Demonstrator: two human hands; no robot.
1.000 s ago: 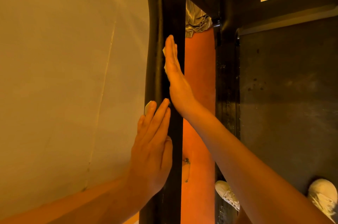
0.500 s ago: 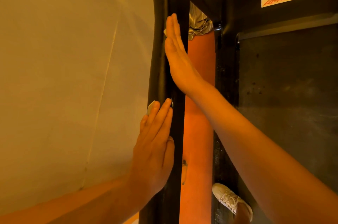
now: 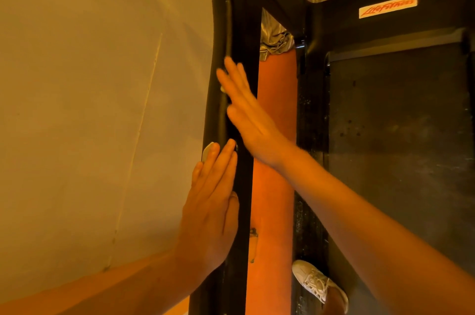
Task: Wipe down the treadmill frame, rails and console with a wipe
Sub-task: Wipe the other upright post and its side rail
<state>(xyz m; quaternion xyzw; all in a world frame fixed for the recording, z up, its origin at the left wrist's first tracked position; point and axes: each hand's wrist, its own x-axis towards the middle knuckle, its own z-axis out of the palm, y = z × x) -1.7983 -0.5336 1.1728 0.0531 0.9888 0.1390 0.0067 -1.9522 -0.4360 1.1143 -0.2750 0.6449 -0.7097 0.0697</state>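
Left hand (image 3: 213,201) lies flat on the black rail (image 3: 244,32), fingers straight and close together, pinning a wipe (image 3: 207,152) to it; only a pale corner of the wipe shows past the fingertips. Right hand (image 3: 246,114), just above the left fingertips, is also flat with fingers extended along the same rail. It is motion-blurred, and the pale scrap (image 3: 223,89) at its finger edge may be a second wipe, though this cannot be settled. Neither hand curls round anything. Judged by its look, the wipe is thin, limp and light, likely to bunch or slip sideways under a stroke, so it is best kept under the finger pads with even palm pressure rather than pinched. The rail is rigid and smooth and should bear firm rubbing; its rounded edge, on the side of the left hand toward the wall (image 3: 102,109), would need the fingers to bend round it. Up and to the right of the right hand, a white label (image 3: 388,9) on the dark crossbar reads "LifeFitness" in red script; no other writing is legible. The belt (image 3: 398,147) lies right of the right forearm, a pale shoe (image 3: 316,281) below it
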